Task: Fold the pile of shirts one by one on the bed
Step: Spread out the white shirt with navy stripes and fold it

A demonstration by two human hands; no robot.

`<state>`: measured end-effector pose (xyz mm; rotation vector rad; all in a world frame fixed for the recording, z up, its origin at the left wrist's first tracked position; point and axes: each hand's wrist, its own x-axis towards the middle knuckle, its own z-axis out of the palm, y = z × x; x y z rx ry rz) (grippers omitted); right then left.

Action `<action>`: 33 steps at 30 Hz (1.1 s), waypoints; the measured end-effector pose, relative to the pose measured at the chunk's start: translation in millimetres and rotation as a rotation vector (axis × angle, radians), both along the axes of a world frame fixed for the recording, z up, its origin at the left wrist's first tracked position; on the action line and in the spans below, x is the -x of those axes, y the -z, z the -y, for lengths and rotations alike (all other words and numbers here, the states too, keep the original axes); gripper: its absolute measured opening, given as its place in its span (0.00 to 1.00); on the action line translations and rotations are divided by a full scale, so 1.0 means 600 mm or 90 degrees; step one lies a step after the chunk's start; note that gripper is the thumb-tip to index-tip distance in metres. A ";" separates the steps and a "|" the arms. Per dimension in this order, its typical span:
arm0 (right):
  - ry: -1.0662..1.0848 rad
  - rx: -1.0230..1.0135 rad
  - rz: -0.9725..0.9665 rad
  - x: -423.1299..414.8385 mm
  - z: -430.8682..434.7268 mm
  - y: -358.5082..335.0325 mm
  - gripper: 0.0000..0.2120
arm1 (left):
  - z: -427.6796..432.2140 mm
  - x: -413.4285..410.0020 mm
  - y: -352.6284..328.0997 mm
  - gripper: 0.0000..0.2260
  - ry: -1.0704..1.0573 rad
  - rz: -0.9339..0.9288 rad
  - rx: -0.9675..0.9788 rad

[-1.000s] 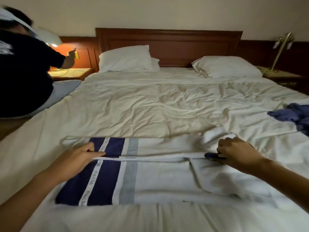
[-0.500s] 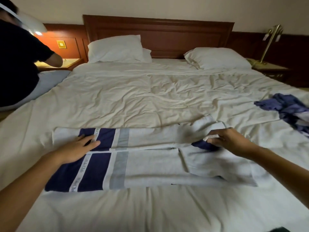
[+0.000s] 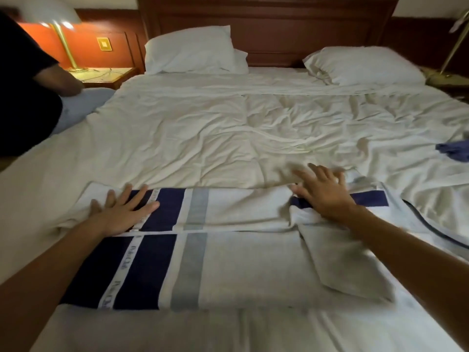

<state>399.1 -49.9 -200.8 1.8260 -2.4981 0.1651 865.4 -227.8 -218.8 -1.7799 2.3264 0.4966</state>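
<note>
right hand no longer pinches the cloth as it did half a second ago; its fingers are now spread and straight, palm down, holding nothing. it is motion-blurred, so cannot tell if it presses or just skims the cloth. left hand has slid out toward the left end, flat, fingers fanned, resting on the cloth, gripping nothing.

shirt lies across the near part of the bed, right in front of the person. long axis runs left to right: navy-striped bottom end at left, shoulder end at right. both long sides are folded in and meet along a line down the middle; a sleeve lies folded back over the near half at right.

both hands sit on the far half, one near each end, well apart. left hand is nearer the striped end, right hand nearer the shoulder end.

judgement: the lengthwise folds look done, and smoothing is the step in hand. the next fold likely goes across the long axis, one end carried over to the other, so each hand already has its own end within reach. risk: the far flap at right looks rumpled and may slip open when lifted.

blue clothes lie well apart at the right edge of the bed, probably the rest of the pile.
</note>
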 end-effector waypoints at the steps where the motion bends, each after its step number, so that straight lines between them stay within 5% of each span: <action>1: 0.011 0.061 0.049 0.005 -0.011 0.007 0.31 | 0.005 -0.002 0.005 0.47 0.002 -0.005 0.023; 3: 0.013 0.103 0.097 0.017 -0.039 0.014 0.33 | 0.013 -0.003 0.013 0.41 0.015 -0.025 0.078; 7: -0.001 -0.119 0.057 0.032 -0.064 0.030 0.33 | 0.029 0.005 0.026 0.22 0.018 -0.097 0.217; 11: 0.037 -0.200 0.021 0.046 -0.036 0.021 0.27 | 0.058 0.013 0.027 0.15 0.065 -0.094 0.353; 17: 0.035 -0.014 0.137 0.008 -0.042 -0.003 0.25 | 0.081 0.024 0.014 0.11 0.067 -0.211 0.313; 21: -0.246 0.114 0.200 -0.096 -0.066 -0.019 0.29 | 0.043 -0.013 -0.015 0.19 0.192 -0.296 0.242; 26: -0.369 -0.033 0.230 -0.170 -0.054 0.002 0.28 | -0.019 -0.094 -0.054 0.33 0.336 -0.194 0.043; 33: -0.383 -0.069 0.088 -0.179 -0.058 0.002 0.21 | -0.037 -0.132 -0.052 0.29 0.443 -0.007 0.263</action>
